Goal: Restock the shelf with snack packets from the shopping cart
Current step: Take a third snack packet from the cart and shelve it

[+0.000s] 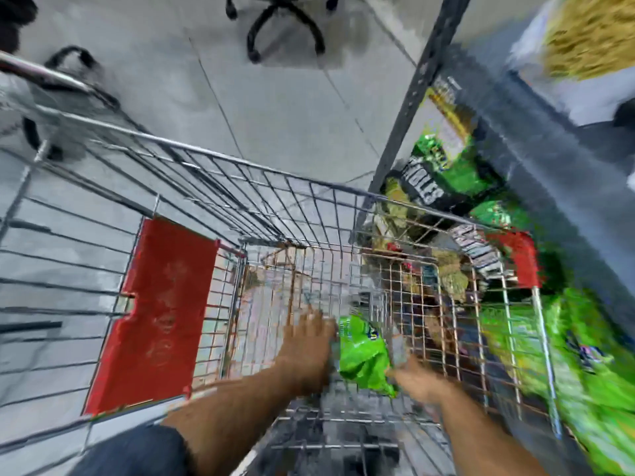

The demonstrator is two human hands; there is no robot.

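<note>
A wire shopping cart point(220, 159) with red corner guards fills the middle of the blurred head view. Deep inside it lies a green snack packet point(360, 355). My left hand point(309, 338) reaches down on the packet's left side and touches its edge. On the packet's right side, my right hand point(417, 377) is at its lower corner. The blur hides whether either hand has closed on it. A dark metal shelf point(412, 108) stands to the right, holding green and black snack packets point(443, 166).
More green packets point(584, 372) lie on the lower shelf level at the right, outside the cart wall. A yellow-patterned packet point(591, 32) sits on the shelf top. An office chair base point(285, 22) stands on the grey floor ahead. A second cart's handle point(44, 73) is at far left.
</note>
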